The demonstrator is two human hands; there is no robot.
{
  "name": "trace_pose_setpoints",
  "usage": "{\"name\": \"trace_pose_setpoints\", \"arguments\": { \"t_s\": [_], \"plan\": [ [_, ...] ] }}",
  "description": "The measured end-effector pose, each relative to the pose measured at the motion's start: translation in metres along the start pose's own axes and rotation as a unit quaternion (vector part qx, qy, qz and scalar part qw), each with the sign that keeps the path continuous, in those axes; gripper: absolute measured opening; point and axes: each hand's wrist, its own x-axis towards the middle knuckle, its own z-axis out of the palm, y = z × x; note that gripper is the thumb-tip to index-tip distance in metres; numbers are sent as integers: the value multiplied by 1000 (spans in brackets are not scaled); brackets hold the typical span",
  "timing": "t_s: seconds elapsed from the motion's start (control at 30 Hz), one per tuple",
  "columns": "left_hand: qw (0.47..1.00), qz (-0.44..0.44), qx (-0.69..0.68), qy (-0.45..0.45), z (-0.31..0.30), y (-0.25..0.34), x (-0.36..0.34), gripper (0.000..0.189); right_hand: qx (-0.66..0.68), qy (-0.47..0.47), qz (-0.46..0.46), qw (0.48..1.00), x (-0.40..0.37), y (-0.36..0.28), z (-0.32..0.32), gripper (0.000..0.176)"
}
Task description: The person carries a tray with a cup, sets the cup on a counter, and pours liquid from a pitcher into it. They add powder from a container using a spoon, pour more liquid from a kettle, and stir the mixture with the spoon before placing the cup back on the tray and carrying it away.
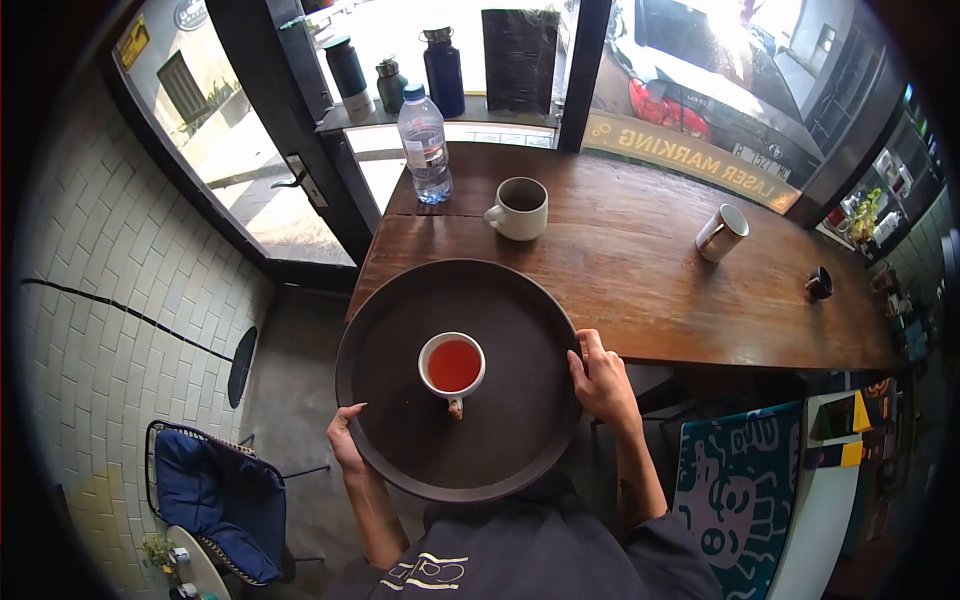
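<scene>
Both hands hold a round dark serving tray (400, 310) in front of my body, its far part overlapping the near left end of the wooden table. My left hand (348, 440) grips the rim at the lower left, thumb on top. At the right rim, my right hand (603, 378) is closed round the edge, fingers partly hidden. A white cup (425, 385) of red liquid stands upright near the tray's middle, handle toward me. Beyond the tray, a large pale mug (520, 210) and a clear plastic bottle (426, 150) stand on the table.
On the wooden table (630, 290) are a white mug (722, 233) and a small dark cup (819, 284). Several flasks, one a navy flask (443, 75), line the window ledge. A blue-cushioned chair (215, 500) is at lower left. The glass door (225, 130) is at left.
</scene>
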Motion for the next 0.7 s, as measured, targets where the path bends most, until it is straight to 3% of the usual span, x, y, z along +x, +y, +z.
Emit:
{"name": "trace_pose_setpoints", "arguments": {
  "t_s": [0.17,0.27,0.3,0.37,0.4,0.47,0.5,0.57,0.7],
  "plan": [
    [997,-44,-67,-11,27,0,-12,29,-85,-72,-92,989,43,1,-36,23],
    [997,-43,-57,-21,18,-6,-9,30,-11,-55,-116,992,91,-7,-51,30],
    [997,-42,-56,-20,21,-6,-10,30,35,-73,-105,991,111,-4,-51,36],
    [996,-53,-75,14,30,-9,-12,30,-1,-56,-162,985,149,-2,-43,64],
    [996,-51,-75,14,31,-10,-11,30,0,-56,-163,985,166,-3,-38,64],
    [996,-52,-69,3,30,-12,-12,31,70,-97,-172,978,193,-6,-25,91],
    [996,-48,-69,5,31,-13,-14,31,72,-98,-175,977,204,-2,-14,91],
    [997,-36,-59,14,37,-13,-16,31,37,-6,-266,963,225,3,9,104],
    [997,-39,-67,12,35,-15,-14,32,119,-40,-215,968,233,-9,15,96]
  ]
}}
